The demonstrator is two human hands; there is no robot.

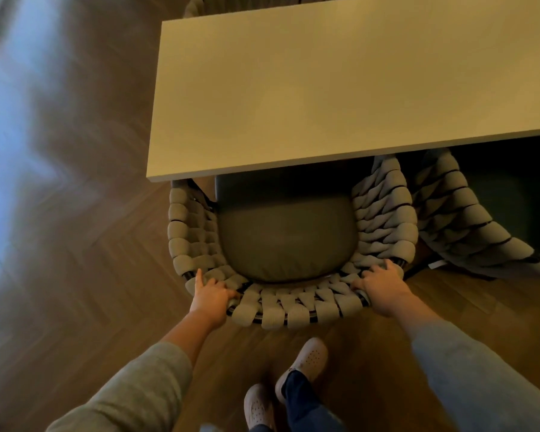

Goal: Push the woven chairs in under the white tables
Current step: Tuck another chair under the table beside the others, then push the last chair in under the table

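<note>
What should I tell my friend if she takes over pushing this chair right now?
Left hand: grips the back rim of the woven chair, with one finger straight.
Right hand: fingers curled over the same rim, further right.
Where things are: the front of the seat cushion is under the edge of the white table. The rest of the seat and the back stick out.
Done: the chair is partly in.
Left: push it straight forward until the back nears the table edge. Then check the second woven chair on the right, which also seems to stick out.
</note>
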